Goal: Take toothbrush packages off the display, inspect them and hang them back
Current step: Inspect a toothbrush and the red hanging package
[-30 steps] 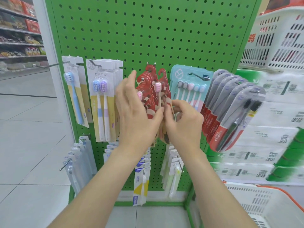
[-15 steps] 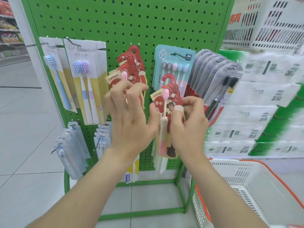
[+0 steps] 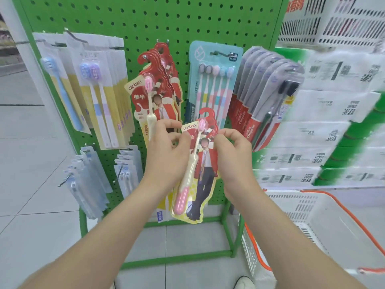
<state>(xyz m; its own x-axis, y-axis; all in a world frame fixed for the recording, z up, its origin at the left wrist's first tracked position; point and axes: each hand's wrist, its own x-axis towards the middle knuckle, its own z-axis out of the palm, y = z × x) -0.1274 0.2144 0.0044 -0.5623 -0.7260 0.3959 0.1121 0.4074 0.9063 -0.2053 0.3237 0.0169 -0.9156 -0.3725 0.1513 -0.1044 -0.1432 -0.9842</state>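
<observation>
Two bare arms reach forward from the bottom. The left hand (image 3: 166, 155) has its fingers curled. Its thumb and fingers pinch the left edge of one pack (image 3: 203, 176), near the top. The right hand (image 3: 233, 161) is curled too and pinches the right edge at about the same height. So both hands hold this one pack. It is off its hook and sits in front of the lower half of the board (image 3: 145, 21).

The pack stands nearly up and down, with its long side running top to bottom. Its red hook end points up and leans a little to the right. Its bottom end points down and a little to the left. The front faces the person (the word "canban" can be read on it). The brush inside has its pink head up and its pink handle end down.

Just behind, up and to the left, more red packs (image 3: 158, 94) hang on the green board. Yellow packs (image 3: 100, 90) hang to their left. To their right hangs a blue pack (image 3: 212, 80) with five brushes, then a row of grey packs (image 3: 264, 97). A white basket (image 3: 312, 215) with an orange rim sits low on the right. Behind it are stacked white boxes (image 3: 333, 122), which look blurry.
</observation>
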